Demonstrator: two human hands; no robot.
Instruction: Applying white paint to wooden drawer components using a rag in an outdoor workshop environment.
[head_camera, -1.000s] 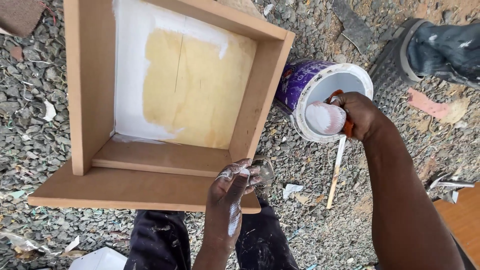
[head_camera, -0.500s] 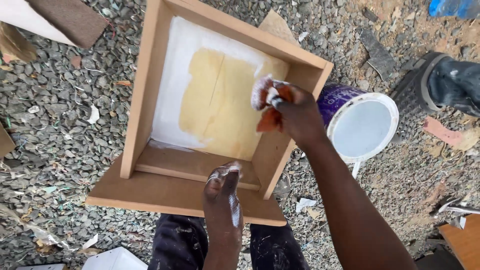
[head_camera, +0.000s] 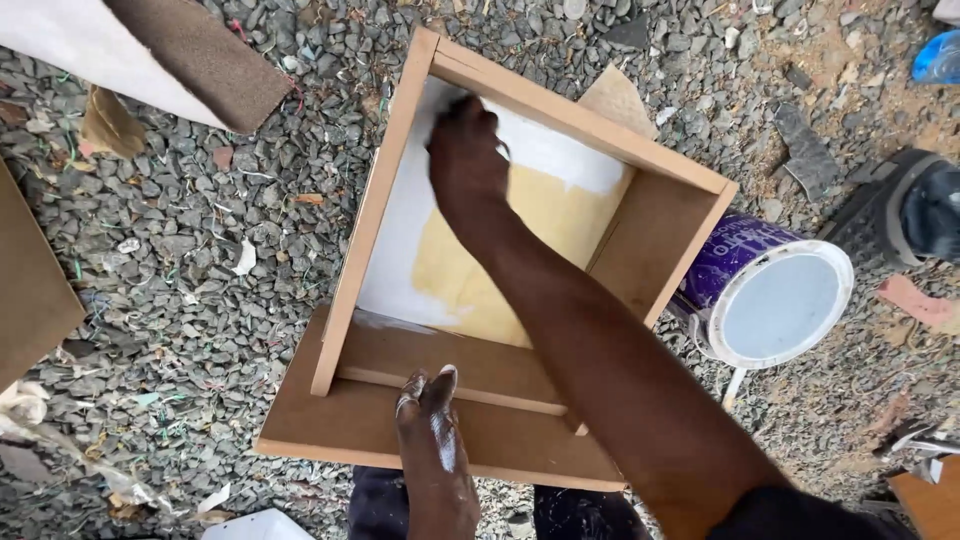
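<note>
Gravel ground carries a wooden box frame (head_camera: 520, 440); its back panel is white around the edges, centre bare. Right hand (head_camera: 466, 160) seems closed on something there; left hand (head_camera: 430, 410) presses flat, steadying.

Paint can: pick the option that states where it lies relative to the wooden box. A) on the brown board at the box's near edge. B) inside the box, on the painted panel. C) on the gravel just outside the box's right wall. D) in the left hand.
C: the paint can lies tipped on the gravel beside the right wall of the wooden box, its white inside facing the camera.
</note>
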